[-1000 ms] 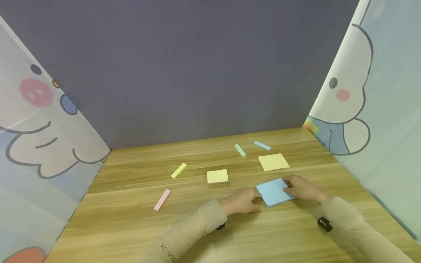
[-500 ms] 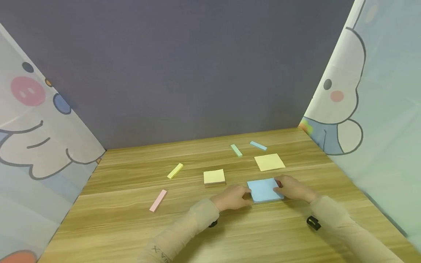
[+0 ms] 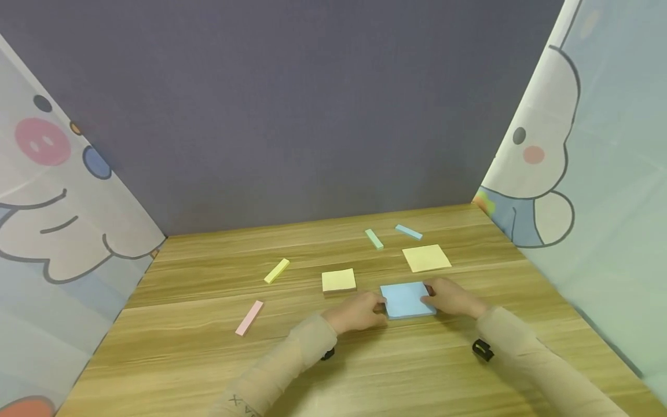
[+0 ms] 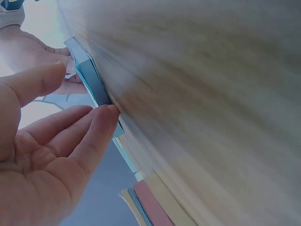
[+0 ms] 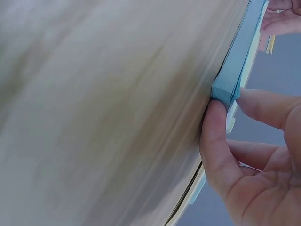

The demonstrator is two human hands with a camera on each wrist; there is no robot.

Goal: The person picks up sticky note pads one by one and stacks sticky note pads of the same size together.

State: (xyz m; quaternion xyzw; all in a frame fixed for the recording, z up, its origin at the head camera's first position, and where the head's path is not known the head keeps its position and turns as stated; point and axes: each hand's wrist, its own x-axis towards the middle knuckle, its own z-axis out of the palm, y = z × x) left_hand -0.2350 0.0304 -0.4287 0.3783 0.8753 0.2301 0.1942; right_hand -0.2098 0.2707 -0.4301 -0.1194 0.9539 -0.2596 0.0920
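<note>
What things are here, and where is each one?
Large pad: 1, light blue, between the hands
Small stack: 1, yellow on top, beyond the left hand
Thin pad: 1, yellow, beyond the large pad
Pink strip: 1, pink, left
Yellow strip: 1, yellow, beyond it
Green strip: 1, green, far back
Blue strip: 1, blue, right of it
Table: 1, brown, underneath
Back panel: 1, grey, behind
Side panels: 2, pale with cartoons, flanking
Left hand: 1, touching the large pad
Right hand: 1, pinching it
Sleeves: 2, beige, arms
Wrist pieces: 2, black, near the cuffs
</note>
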